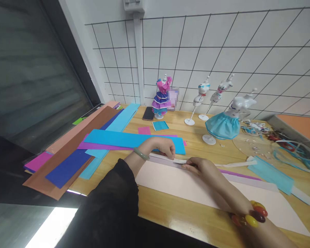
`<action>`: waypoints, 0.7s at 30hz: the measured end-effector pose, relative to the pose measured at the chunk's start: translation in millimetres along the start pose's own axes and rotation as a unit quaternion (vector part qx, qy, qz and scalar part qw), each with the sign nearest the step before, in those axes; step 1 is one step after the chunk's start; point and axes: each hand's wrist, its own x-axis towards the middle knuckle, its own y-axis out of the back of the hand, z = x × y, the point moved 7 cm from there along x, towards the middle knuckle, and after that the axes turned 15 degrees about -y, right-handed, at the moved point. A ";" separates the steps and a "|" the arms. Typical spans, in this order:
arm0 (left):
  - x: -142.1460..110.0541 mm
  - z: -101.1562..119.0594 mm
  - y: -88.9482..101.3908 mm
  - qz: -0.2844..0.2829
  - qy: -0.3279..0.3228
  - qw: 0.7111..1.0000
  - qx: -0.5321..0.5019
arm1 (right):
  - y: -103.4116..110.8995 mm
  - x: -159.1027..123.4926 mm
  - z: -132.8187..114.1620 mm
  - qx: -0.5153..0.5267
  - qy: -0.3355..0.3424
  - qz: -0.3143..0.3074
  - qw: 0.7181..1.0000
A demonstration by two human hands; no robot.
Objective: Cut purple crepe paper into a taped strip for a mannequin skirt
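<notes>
- White wall (170, 32) with dark grid lines fills the upper part of the frame, above a pale wooden table (175, 215).
- Pale pink sheet (167, 179), centre to lower right: its long axis slants gently down to the right, one end under the hands and the other pointing to the lower right corner. A lilac-grey band follows its far edge.
- Coloured paper strips, left: brown (43, 177), dark blue (64, 168) and bright blue (134, 139), overlapping.
- Dress form in a light-blue skirt (223, 127), right of centre; near the wall, a dress form in a ruffled dress (161, 98) and two without skirts (202, 90) (218, 95).
- Left hand (165, 146), centre, fingertips pinched on a narrow white strip (179, 161) at the band; right hand (200, 167) pinches the same strip just beside it.
- That strip runs on rightward towards a light-blue pleated piece (271, 175). The work seems partway: the band is in place, the strip not yet finished with; how much remains cannot be told.
- Phone (148, 113), upper centre.
- Thin dark sliver (179, 163) at the right fingertips, too small to identify.
</notes>
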 end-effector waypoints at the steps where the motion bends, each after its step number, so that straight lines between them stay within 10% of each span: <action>1: -0.5 0.5 0.3 0.000 0.001 1.000 -0.003 | 0.0 -0.1 -1.0 -0.005 0.000 -0.001 1.000; 21: 2.1 -5.8 1.4 0.014 -0.029 0.999 -0.029 | -5.9 5.0 -12.8 0.001 0.011 0.003 1.000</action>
